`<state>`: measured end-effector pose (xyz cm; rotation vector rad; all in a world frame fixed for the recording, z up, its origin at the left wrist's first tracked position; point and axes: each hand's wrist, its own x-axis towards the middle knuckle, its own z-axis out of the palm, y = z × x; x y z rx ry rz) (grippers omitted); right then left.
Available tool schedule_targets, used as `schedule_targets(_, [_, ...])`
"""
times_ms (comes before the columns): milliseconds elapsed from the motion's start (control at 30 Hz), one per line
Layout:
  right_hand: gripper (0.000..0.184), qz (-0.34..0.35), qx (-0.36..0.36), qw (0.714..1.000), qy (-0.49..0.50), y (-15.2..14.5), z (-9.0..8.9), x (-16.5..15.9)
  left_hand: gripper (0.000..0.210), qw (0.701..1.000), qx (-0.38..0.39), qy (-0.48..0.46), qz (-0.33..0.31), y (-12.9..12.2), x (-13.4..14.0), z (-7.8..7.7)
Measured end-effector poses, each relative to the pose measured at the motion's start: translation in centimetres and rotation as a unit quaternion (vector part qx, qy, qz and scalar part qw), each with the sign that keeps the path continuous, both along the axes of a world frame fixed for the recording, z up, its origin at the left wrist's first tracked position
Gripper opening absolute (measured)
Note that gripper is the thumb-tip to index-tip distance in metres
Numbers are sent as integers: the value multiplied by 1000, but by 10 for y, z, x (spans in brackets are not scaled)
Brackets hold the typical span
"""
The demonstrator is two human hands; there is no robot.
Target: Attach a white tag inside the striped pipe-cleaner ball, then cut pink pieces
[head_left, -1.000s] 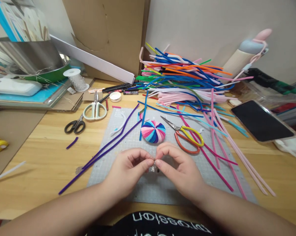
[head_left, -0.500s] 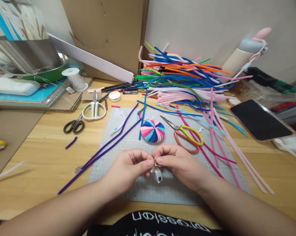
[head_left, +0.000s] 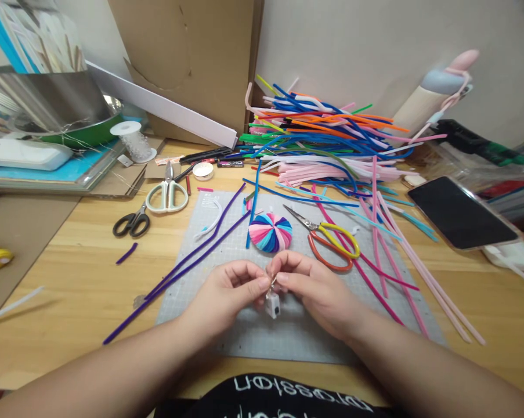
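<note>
My left hand (head_left: 235, 287) and my right hand (head_left: 314, 290) meet over the grey cutting mat (head_left: 253, 337), both closed in a pinch. Between the fingertips is a small gold-coloured metal ring (head_left: 273, 282), partly hidden by the fingers. From it hangs a small white box-shaped charm (head_left: 273, 305) with a dark square on its face. Just beyond the hands lies a round pink, blue, white and purple striped ball (head_left: 270, 232) of fuzzy stems. Scissors (head_left: 331, 241) with one yellow and one orange-red handle rest to its right.
A heap of coloured pipe cleaners (head_left: 326, 136) fills the back. Purple stems (head_left: 192, 258) lie left, pink stems (head_left: 422, 267) right. White-handled scissors (head_left: 167, 194), black scissors (head_left: 132, 223), a clear thread spool (head_left: 133, 142) and a phone (head_left: 464, 212) lie around the mat.
The white charm has swung slightly left and hangs straighter below the fingers. More of the metal ring shows. Both hands have shifted only a little; the other things lie unchanged.
</note>
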<state>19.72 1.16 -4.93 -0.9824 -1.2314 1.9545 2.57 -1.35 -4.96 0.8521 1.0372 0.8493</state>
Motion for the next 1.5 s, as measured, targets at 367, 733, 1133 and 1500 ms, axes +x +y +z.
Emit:
schedule_targets(367, [8, 10, 115, 990, -87, -8, -4, -7, 18, 998, -15, -49, 31, 1, 0, 0])
schedule_targets(733, [11, -64, 187, 967, -159, -2, -1, -4, 22, 999, -29, -42, 2, 0, 1, 0])
schedule_targets(1133, [18, -26, 174, 969, -170, -8, -5, -1, 23, 991, -73, -94, -61, 0, 3, -8])
schedule_targets(1500, [19, -152, 407, 887, -155, -10, -5, 5, 19, 994, -41, -104, -14, -1, 0, -3])
